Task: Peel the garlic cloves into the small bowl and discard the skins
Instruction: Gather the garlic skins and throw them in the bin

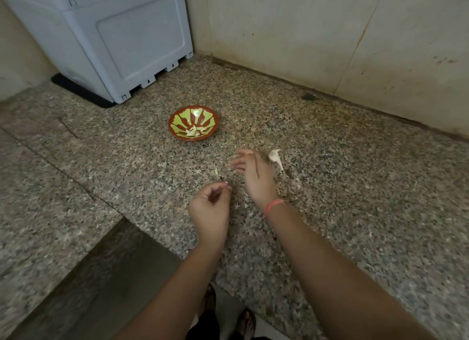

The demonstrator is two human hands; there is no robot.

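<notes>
Right hand (pixel 253 173) spread open beside garlic (pixel 276 157), left hand (pixel 210 207) curled

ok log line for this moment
left hand curled, pinch unclear | right hand open, beside garlic on counter | bowl holds peeled cloves

My small bowl (pixel 195 111), far centre, is red-brown with yellow-green petals fanning out; the cloves (pixel 193 132) in it are pale cream. The garlic piece (pixel 276 157) on the right and the scrap (pixel 224 185) pinched in my left hand (pixel 210 207) are white. The counter (pixel 342 200) is speckled grey-brown, my wristband (pixel 274 204) coral pink.
</notes>
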